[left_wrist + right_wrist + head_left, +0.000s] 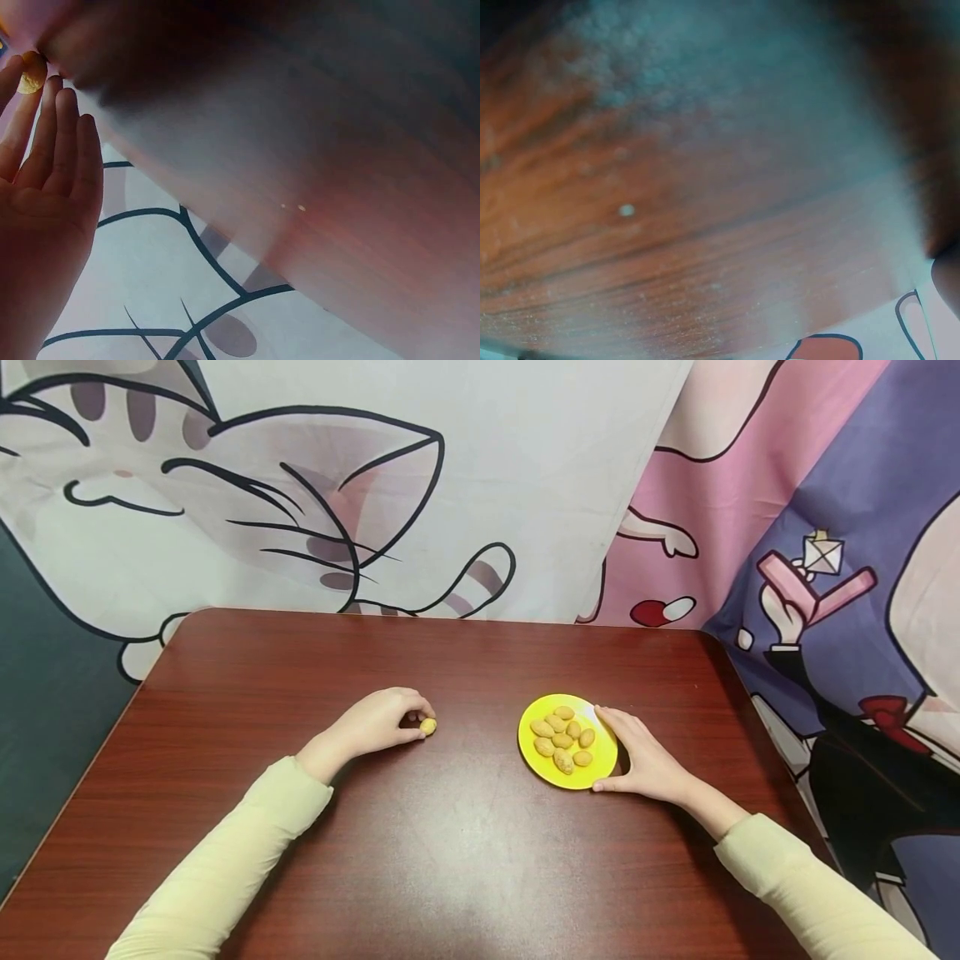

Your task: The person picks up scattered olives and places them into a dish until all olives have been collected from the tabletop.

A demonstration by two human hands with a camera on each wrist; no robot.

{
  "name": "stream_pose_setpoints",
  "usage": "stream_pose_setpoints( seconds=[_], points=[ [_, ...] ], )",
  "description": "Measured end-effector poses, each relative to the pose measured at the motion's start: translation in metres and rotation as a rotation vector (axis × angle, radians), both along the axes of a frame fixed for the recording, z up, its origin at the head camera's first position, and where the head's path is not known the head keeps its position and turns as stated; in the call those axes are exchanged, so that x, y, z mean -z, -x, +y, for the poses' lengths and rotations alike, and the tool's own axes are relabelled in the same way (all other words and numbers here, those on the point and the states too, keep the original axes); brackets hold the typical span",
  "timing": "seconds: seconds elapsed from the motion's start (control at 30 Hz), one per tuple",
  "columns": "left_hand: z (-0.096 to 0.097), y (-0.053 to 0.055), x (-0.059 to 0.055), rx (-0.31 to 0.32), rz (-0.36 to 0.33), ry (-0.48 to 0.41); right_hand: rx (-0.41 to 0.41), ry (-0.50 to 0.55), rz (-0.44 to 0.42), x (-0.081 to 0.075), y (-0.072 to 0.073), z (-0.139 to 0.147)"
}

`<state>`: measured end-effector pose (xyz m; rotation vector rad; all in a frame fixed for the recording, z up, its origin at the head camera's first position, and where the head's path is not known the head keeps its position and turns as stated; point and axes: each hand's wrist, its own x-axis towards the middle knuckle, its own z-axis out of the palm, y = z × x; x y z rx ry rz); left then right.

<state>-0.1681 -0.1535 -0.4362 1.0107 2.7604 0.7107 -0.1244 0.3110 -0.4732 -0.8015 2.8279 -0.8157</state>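
Observation:
In the head view my left hand [382, 720] is left of the table's middle and pinches a small oval yellow-tan nut [427, 727] between thumb and fingertips. The left wrist view shows the same nut [32, 73] at the fingertips of the left hand [56, 172]. To the right lies a round yellow plate [536, 768] bearing several similar nuts [562, 741], rough and tan. My right hand [641, 760] holds that plate by its right side, thumb at the near rim and fingers at the far rim. The right wrist view shows mostly blurred tabletop.
The reddish-brown wooden table [450, 860] has rounded far corners. Behind its far edge hangs a white cloth [525, 485] printed with a cartoon cat. A pink and purple printed cloth [720, 527] hangs at the right.

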Motion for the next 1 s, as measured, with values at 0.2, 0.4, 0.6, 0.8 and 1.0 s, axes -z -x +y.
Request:
stream_pose_setpoints(
  seconds=[0.2,0.4,0.6,0.8,1.0],
  points=[
    [0.002,0.002,-0.001,-0.003,-0.008,0.0,0.001,0.005,-0.004,0.0,0.0,0.0],
    [0.009,0.005,-0.003,-0.002,0.02,-0.014,0.009,-0.003,-0.016,-0.001,0.0,0.0],
    [0.022,0.01,-0.006,0.002,0.03,-0.028,0.004,0.005,-0.008,-0.002,-0.001,0.0],
    [0.038,0.017,-0.008,0.005,0.034,-0.044,0.003,0.004,-0.014,-0.001,0.0,0.0],
    [0.058,0.025,-0.009,0.013,0.027,-0.043,0.001,0.003,-0.013,0.001,0.0,0.0]
  ],
)
